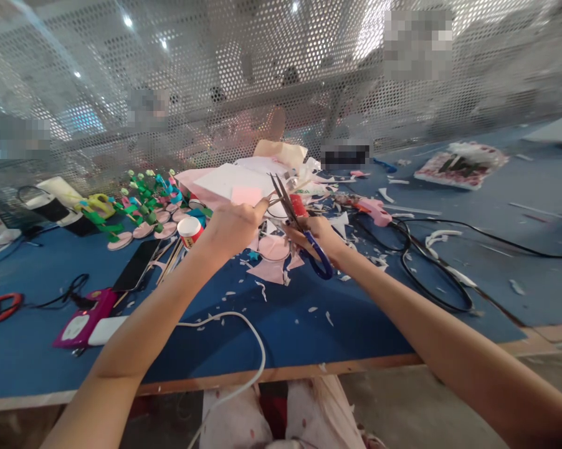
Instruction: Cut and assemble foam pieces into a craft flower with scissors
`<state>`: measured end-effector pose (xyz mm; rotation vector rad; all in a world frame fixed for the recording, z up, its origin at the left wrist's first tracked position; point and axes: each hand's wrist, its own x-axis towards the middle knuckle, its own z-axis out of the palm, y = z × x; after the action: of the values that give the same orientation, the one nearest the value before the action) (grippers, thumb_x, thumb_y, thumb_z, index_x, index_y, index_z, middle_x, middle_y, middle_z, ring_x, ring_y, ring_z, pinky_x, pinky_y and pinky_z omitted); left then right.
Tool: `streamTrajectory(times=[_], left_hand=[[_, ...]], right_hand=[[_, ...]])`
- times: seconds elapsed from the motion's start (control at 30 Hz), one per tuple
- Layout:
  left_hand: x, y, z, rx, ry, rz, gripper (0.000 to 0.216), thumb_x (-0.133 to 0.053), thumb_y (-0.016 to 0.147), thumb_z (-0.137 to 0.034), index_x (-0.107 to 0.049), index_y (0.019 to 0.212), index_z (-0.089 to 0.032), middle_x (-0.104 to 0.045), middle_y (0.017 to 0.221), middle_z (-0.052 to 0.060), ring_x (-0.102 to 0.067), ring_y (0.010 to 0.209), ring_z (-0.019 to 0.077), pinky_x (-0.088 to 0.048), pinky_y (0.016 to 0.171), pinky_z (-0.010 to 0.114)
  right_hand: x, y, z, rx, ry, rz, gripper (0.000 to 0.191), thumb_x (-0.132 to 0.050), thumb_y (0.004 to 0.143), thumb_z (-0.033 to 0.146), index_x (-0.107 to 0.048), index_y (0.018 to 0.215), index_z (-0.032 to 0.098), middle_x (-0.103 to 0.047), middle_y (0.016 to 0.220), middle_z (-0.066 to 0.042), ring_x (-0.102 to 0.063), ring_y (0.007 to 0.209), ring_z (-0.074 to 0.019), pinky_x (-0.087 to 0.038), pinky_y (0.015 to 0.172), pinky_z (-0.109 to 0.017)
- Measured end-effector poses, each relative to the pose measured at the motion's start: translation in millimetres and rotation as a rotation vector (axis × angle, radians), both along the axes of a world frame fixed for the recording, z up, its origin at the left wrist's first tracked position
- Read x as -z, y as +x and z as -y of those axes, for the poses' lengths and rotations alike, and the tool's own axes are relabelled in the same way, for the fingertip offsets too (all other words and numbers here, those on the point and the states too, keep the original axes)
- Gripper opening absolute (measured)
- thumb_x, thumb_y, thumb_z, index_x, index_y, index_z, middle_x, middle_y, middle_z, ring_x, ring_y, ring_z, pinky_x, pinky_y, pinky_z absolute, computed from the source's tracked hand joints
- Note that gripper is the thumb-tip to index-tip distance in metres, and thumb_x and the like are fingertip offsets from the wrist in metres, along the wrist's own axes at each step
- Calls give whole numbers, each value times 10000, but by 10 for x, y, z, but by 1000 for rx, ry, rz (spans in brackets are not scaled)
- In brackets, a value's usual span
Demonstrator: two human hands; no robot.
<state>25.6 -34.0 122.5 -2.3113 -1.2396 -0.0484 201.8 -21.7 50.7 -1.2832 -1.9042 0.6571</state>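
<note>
My right hand (322,237) is closed round the blue handles of a pair of scissors (294,218), whose blades point up and away. My left hand (232,227) is closed in a pinch on a small pink paper piece (246,195), held just left of the blades. Both hands hover above the blue table (285,324). Under them lie pink paper offcuts and a pink paper disc (272,247).
Green and pink paper flowers (143,206) stand at the left, with a glue pot (190,231), a black phone (136,265) and orange scissors (0,307). A pink glue gun (372,209) and black cable loops (430,268) lie right. A perforated metal screen backs the table.
</note>
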Motion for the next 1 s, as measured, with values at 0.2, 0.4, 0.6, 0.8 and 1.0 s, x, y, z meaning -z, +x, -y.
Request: streamTrajectory(times=[0.2, 0.4, 0.6, 0.8, 1.0], left_hand=[[101, 105, 46, 130, -129, -66, 420, -348, 806, -90, -493, 1192, -171, -653, 738, 90, -610, 652, 165, -384, 542, 246], [-21, 4, 37, 11, -36, -8, 443, -341, 821, -85, -462, 1236, -183, -643, 721, 99, -603, 637, 169, -383, 554, 258], [-109, -83, 32, -24, 25, 61, 401, -343, 848, -149, -493, 1218, -192, -644, 718, 109, -586, 614, 161, -378, 551, 259], [-44, 47, 121, 97, -92, -9, 395, -356, 823, -124, -506, 1185, -170, -643, 712, 94, -586, 626, 158, -376, 543, 250], [-49, 83, 166, 123, -67, -15, 377, -362, 809, -116, -512, 1150, -171, -646, 713, 83, -586, 643, 156, -382, 551, 243]], right_hand=[[-2, 11, -33, -106, 211, 41, 369, -581, 643, 495, -568, 756, 143, -617, 744, -72, -550, 678, -169, -415, 626, -274], [2, 30, -20, -49, 50, 1, 337, -553, 681, 483, -529, 573, 165, -554, 501, -29, -520, 485, -145, -389, 498, -259], [-11, -10, 40, -14, 15, -69, 355, -525, 719, 469, -513, 527, 171, -543, 448, -15, -534, 452, -145, -399, 473, -249], [-17, 19, 11, -81, 104, -147, 370, -657, 597, 466, -580, 769, 148, -631, 725, -57, -587, 667, -179, -467, 636, -288], [-31, 36, 14, -148, 153, -186, 421, -680, 588, 424, -593, 882, 137, -638, 890, -104, -603, 765, -205, -479, 722, -331]])
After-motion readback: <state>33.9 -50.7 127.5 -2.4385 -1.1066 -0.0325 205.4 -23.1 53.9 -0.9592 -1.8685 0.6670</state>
